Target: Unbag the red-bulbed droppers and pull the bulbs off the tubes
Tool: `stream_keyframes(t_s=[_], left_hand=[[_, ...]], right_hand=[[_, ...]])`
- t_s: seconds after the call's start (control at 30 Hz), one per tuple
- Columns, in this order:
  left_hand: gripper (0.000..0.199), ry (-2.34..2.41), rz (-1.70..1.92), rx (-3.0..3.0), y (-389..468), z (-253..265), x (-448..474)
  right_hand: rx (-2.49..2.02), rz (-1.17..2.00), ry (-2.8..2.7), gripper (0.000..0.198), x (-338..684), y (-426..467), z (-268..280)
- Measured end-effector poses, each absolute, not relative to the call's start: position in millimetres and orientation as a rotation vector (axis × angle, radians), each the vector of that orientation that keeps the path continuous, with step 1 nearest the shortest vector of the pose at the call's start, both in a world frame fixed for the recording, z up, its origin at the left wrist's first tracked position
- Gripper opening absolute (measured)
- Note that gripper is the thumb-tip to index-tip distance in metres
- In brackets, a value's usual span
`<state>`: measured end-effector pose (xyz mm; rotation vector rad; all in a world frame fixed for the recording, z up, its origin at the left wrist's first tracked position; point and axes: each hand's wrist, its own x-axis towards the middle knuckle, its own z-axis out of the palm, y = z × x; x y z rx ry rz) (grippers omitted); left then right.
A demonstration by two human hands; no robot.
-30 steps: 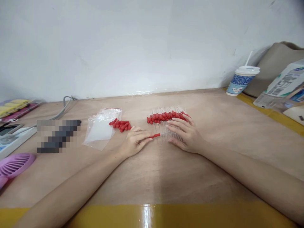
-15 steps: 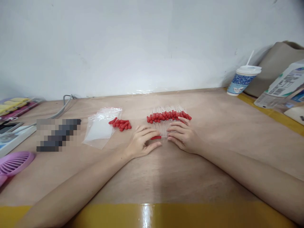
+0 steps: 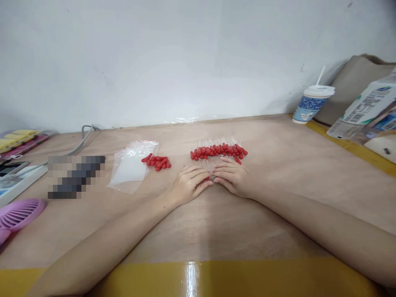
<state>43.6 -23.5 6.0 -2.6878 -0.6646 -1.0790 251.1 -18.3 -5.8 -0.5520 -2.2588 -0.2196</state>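
Observation:
My left hand point(image 3: 189, 185) is closed in a pinch on a red rubber bulb point(image 3: 208, 178), of which only a small bit shows. Facing it almost fingertip to fingertip, my right hand point(image 3: 232, 176) is closed on a thin clear dropper tube point(image 3: 212, 177) at the bulb's mouth. Just beyond the hands lies a row of clear droppers with red bulbs point(image 3: 216, 151), their tubes pointing to the wall. Several bare clear tubes point(image 3: 204, 164) lie between that row and my fingers, partly hidden. A small pile of loose red bulbs point(image 3: 157, 162) rests left of my left hand.
Clear zip bags point(image 3: 131, 171) lie beside the loose bulbs. Further left are a pixelated dark object point(image 3: 77, 177), a grey cable point(image 3: 82, 144) and a pink fan point(image 3: 21, 214). A lidded paper cup point(image 3: 311, 105) and a plastic bottle point(image 3: 361, 107) stand at the right.
My hands have come closer together, so the bulb and tube between them are now mostly covered. The right fingers have moved left, uncovering the right end of the row.

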Motion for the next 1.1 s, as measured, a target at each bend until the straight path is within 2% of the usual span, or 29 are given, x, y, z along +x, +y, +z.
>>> stream_keyframes(t_s=[0.43, 1.1], left_hand=[[0.014, -0.623, -0.974, -2.72, -27, 10, 42], [0.019, -0.761, -0.766, -2.853, -29, 13, 36]], right_hand=[[-0.481, -0.197, -2.303, 0.015, 251, -26, 1], [-0.449, -0.284, -2.309, 0.015, 253, -28, 2]])
